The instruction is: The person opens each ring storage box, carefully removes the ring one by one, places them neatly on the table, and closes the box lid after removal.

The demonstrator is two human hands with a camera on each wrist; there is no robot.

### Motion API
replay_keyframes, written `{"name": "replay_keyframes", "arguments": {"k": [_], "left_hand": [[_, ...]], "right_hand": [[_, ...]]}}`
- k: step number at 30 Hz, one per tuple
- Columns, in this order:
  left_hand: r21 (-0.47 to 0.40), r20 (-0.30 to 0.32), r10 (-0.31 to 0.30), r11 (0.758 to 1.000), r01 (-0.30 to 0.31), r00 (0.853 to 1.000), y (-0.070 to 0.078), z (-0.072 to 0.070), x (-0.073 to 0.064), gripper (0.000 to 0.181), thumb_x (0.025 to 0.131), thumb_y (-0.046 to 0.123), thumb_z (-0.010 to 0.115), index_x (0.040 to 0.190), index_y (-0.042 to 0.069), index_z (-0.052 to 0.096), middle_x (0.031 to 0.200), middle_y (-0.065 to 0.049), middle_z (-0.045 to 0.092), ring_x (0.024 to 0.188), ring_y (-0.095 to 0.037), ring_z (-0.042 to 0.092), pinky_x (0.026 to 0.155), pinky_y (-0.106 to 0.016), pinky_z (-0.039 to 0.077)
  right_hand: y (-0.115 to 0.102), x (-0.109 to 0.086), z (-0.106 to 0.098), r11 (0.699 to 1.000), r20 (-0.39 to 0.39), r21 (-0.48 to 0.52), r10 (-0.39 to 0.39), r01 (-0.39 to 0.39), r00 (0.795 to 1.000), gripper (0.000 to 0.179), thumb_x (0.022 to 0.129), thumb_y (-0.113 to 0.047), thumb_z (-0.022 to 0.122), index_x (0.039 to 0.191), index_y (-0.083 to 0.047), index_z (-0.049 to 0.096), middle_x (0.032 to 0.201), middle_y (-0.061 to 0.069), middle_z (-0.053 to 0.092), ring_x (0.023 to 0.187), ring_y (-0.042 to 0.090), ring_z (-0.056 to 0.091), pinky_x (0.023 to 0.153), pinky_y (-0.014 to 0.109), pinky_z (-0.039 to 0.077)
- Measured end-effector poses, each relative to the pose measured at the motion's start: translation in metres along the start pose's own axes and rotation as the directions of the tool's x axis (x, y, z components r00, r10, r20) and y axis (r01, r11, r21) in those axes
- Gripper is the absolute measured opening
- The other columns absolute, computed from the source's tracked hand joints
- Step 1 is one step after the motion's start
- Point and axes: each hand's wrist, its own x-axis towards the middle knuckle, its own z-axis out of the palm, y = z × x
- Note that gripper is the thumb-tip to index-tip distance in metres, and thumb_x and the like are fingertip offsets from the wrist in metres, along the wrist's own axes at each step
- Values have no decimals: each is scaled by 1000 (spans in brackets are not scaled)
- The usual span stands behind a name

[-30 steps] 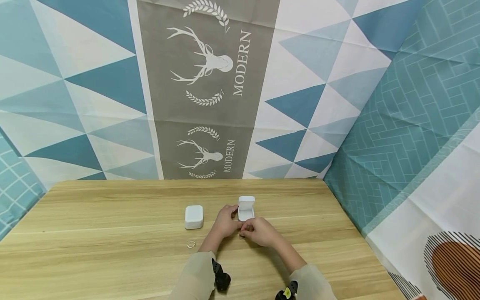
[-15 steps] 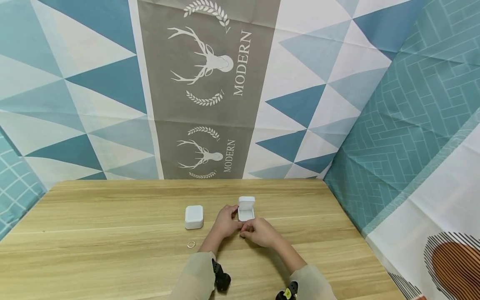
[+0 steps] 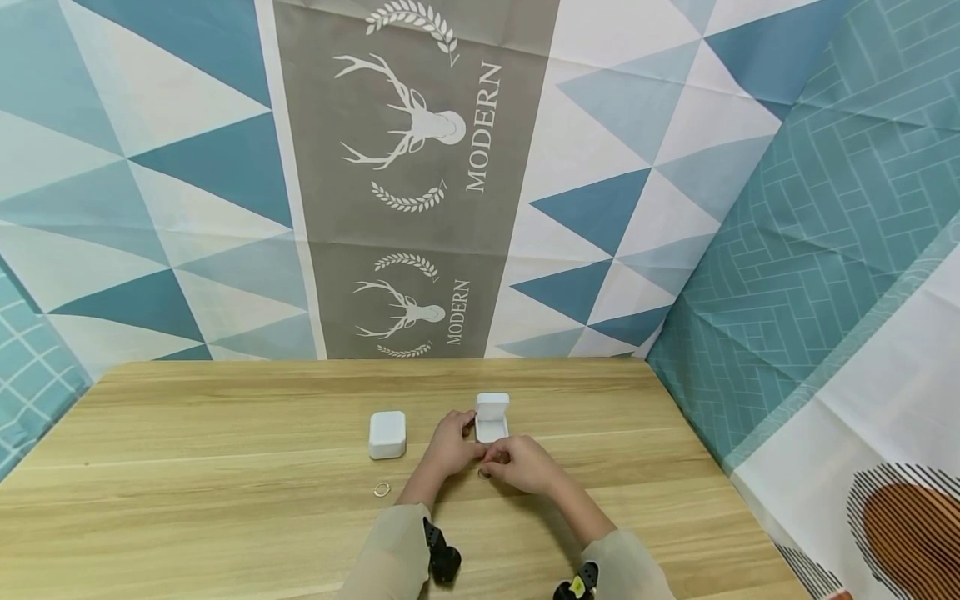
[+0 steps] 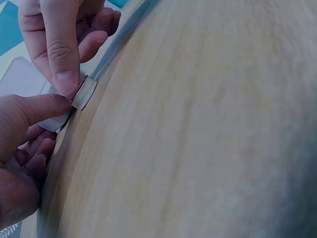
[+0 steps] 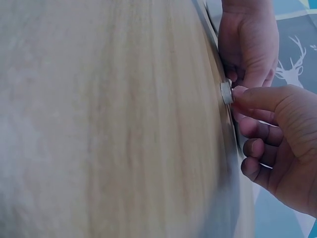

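An open white ring box [image 3: 492,429] stands on the table with its lid raised at the back. My left hand [image 3: 452,443] holds it at the left side and front corner, fingers along the side and thumb at the front. Just in front of the box, my right hand [image 3: 521,464] pinches a ring between thumb and forefinger. The ring [image 4: 85,93] shows as a pale, silvery band in the left wrist view, right by both hands' fingertips. The right hand's other fingers are loosely curled in the right wrist view.
A closed white box [image 3: 387,434] stands left of the hands on the wooden table [image 3: 225,517]. In front of that box lies a second ring [image 3: 382,489]. A patterned cloth [image 3: 405,208] hangs behind the table.
The ring at my right fingertips has turned slightly. Both hands and the open box stay in place.
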Motion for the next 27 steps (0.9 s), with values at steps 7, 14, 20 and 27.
{"name": "replay_keyframes", "arguments": {"k": [7, 14, 20, 27], "left_hand": [[-8, 1, -4, 1000, 4, 1000, 0, 0, 0, 64, 71, 16, 80, 126, -4, 55, 104, -14, 57, 95, -23, 54, 86, -42, 48], [-23, -10, 13, 1000, -14, 1000, 0, 0, -1, 65, 70, 16, 81, 125, -5, 55, 102, -14, 58, 93, -24, 55, 84, -42, 49], [-14, -2, 6, 1000, -6, 1000, -1, 1, -1, 69, 70, 17, 81, 128, -7, 52, 105, -15, 58, 95, -25, 55, 86, -43, 49], [-8, 2, -13, 1000, 13, 1000, -1, 1, 1, 68, 70, 18, 81, 127, -5, 53, 106, -15, 58, 97, -25, 56, 88, -43, 49]], "right_hand": [[3, -2, -4, 1000, -12, -8, 2, -2, 1000, 12, 86, -23, 66, 83, -12, 70, 70, -5, 64, 58, 0, 48, 53, 18, 41], [3, -4, -9, 1000, -29, 12, 27, -27, 999, 11, 87, -20, 66, 87, -11, 70, 66, -6, 59, 55, 2, 46, 48, 18, 39], [6, -5, -12, 998, -51, 44, 53, -51, 997, 12, 87, -21, 65, 89, -11, 70, 59, -7, 55, 48, 2, 45, 43, 18, 40], [9, -7, -15, 996, -97, 43, 76, -72, 992, 18, 89, -28, 63, 89, -12, 71, 57, -4, 56, 45, 4, 45, 41, 20, 37]]}}
